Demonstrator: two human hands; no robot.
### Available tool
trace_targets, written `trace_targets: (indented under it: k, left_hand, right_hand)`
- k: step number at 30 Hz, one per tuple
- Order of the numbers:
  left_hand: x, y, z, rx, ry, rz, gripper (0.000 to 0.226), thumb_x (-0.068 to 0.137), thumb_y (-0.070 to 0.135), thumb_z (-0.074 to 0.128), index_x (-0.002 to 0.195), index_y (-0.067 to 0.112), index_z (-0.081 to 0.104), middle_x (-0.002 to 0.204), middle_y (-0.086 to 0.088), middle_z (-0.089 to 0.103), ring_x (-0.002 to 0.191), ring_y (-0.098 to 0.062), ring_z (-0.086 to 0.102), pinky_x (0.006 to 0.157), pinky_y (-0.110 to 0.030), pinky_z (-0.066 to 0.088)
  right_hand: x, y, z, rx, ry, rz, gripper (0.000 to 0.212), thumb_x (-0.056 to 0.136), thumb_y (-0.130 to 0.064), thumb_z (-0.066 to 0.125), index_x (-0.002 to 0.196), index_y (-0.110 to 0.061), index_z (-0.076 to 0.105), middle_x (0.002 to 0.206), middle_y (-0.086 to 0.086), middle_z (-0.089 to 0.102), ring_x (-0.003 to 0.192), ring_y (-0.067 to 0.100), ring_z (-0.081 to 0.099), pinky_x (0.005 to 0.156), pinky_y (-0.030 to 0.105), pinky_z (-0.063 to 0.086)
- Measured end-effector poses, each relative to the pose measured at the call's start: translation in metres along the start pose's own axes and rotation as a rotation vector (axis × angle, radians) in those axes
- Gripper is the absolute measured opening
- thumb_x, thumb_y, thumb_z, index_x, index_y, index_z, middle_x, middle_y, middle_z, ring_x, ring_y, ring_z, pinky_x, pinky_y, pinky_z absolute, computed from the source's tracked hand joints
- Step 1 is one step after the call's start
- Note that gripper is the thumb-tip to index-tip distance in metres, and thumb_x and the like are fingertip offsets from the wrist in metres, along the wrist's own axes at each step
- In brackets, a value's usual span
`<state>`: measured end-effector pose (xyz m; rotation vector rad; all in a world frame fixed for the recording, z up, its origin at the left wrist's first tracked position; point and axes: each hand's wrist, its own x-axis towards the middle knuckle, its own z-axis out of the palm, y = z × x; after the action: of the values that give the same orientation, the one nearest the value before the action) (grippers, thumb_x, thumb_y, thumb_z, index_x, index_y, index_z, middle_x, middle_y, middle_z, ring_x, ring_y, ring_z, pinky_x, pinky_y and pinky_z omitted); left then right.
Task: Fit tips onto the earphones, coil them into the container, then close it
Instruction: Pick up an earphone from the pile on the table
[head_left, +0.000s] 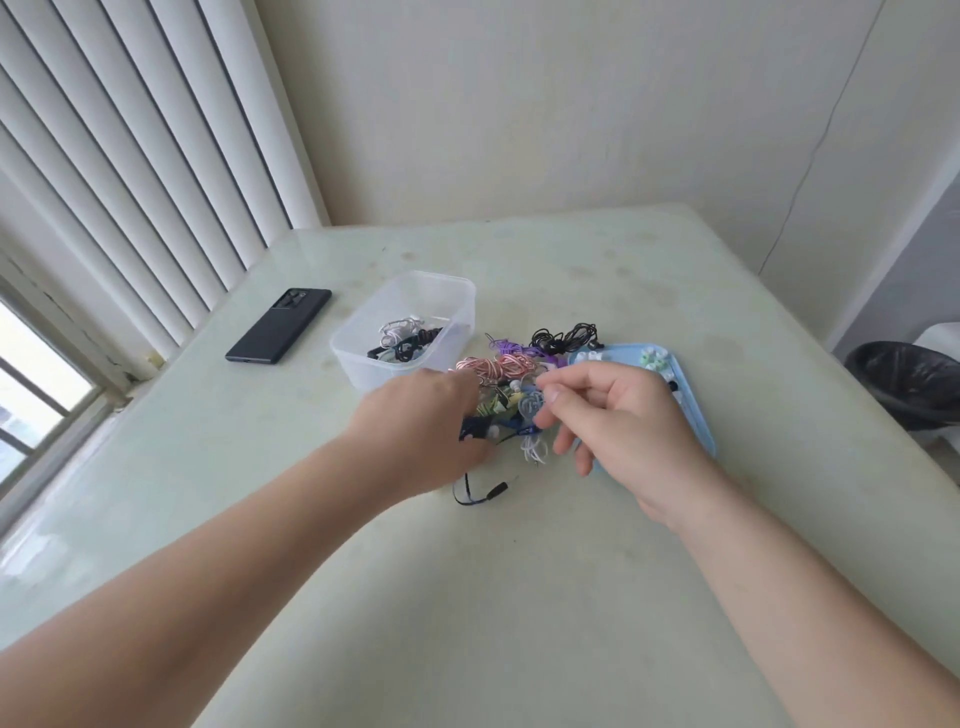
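Observation:
A clear plastic container (457, 296) stands open at mid-table with several coiled earphones inside. Right of it lies a pile of earphones: pink (498, 366), purple (506, 345), black (563, 338), grey-blue (530, 405) and white (535, 449). My left hand (421, 426) grips dark blue earphones (470, 428), whose cable and jack (493, 489) trail onto the table below it. My right hand (618, 415) hovers over the pile with thumb and forefinger pinched together. Whatever the pinch holds is hidden. The light blue lid (696, 415) under that hand carries white and green ear tips (652, 358).
A black phone (278, 325) lies face down left of the container. The pale green table (467, 597) meets the wall at the back, with window blinds on the left. A black-lined bin (904, 379) stands beyond the table's right edge.

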<state>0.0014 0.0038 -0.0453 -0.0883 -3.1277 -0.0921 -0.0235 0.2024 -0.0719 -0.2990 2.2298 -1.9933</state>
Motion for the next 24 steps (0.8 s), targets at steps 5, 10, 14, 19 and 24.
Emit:
trace_targets:
  k: [5, 10, 14, 19, 24]
  left_hand:
    - [-0.007, -0.004, 0.002, -0.154, -0.047, -0.027, 0.033, 0.083, 0.038, 0.072, 0.113, 0.031, 0.06, 0.092, 0.008, 0.066, 0.084, -0.022, 0.063, 0.074, -0.036, 0.057]
    - [-0.006, -0.006, -0.026, -0.417, -0.016, -0.072, 0.024, 0.078, 0.043, 0.084, 0.09, 0.029, 0.069, 0.079, 0.009, 0.066, 0.065, -0.009, 0.057, 0.058, -0.024, 0.045]
    - [-0.007, -0.006, -0.054, -0.584, 0.136, -0.115, 0.035, 0.073, 0.047, 0.09, 0.08, 0.024, 0.065, 0.065, 0.011, 0.058, 0.056, -0.008, 0.05, 0.051, -0.02, 0.037]
    - [-0.008, -0.003, -0.073, -0.644, 0.299, -0.139, 0.054, 0.076, 0.058, 0.084, 0.081, 0.011, 0.058, 0.06, 0.009, 0.055, 0.051, -0.006, 0.047, 0.044, -0.015, 0.034]
    - [-0.012, 0.016, -0.077, -0.956, 0.205, -0.133, 0.058, 0.087, 0.055, 0.076, 0.086, 0.002, 0.053, 0.062, -0.002, 0.058, 0.049, -0.018, 0.059, 0.05, -0.025, 0.047]
  right_hand:
    - [-0.006, 0.002, 0.004, -0.01, -0.016, -0.014, 0.016, 0.098, -0.01, 0.062, 0.1, -0.019, 0.075, 0.078, 0.006, 0.076, 0.058, 0.017, 0.062, 0.048, 0.032, 0.045]
    - [-0.011, 0.003, -0.004, 0.003, 0.008, -0.03, 0.015, 0.099, -0.011, 0.062, 0.101, -0.018, 0.075, 0.077, 0.006, 0.076, 0.058, 0.016, 0.062, 0.049, 0.033, 0.044]
    - [-0.011, 0.002, -0.007, 0.08, 0.013, -0.012, 0.015, 0.098, -0.007, 0.062, 0.102, -0.014, 0.075, 0.076, 0.007, 0.075, 0.06, 0.019, 0.06, 0.05, 0.034, 0.043]
    - [-0.014, -0.001, -0.006, 0.191, -0.012, -0.02, 0.014, 0.095, -0.004, 0.066, 0.104, -0.01, 0.075, 0.085, 0.013, 0.076, 0.07, 0.022, 0.064, 0.054, 0.035, 0.05]
    - [-0.016, -0.005, -0.008, 0.341, -0.19, -0.029, 0.044, 0.08, -0.023, 0.079, 0.123, -0.02, 0.071, 0.126, 0.01, 0.069, 0.115, 0.034, 0.066, 0.099, 0.05, 0.054]
